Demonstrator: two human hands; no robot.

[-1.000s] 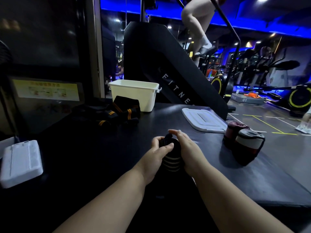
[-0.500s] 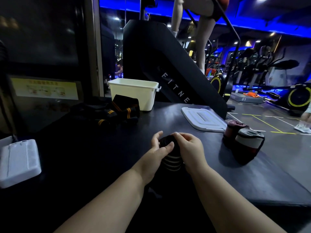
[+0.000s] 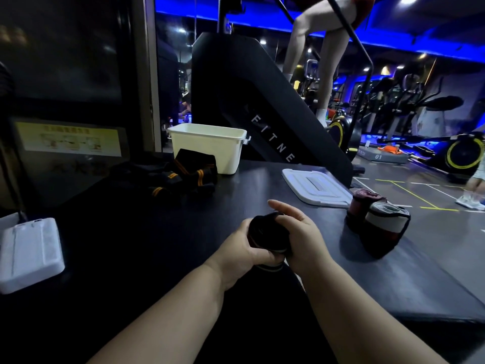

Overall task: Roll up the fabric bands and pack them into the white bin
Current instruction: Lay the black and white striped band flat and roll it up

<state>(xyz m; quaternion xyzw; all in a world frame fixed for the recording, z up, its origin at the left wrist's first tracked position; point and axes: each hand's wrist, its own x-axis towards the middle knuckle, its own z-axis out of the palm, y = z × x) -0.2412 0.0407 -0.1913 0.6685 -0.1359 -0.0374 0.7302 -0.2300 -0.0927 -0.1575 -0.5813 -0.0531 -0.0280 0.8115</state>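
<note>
L hand & R hand both curled round soft black band rolled to a cylinder, matte dark surface, smooth white rect. bin behind

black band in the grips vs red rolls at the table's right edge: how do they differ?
Colour: black band is dark with pale stripes; red rolls are dark red, the near one partly white.
Support: left grip and right grip hold the black band; red rolls sit untouched on the table.
Finish: black band trails a striped tail; red rolls show none.
Both: rolled fabric, outside the bin.
</note>
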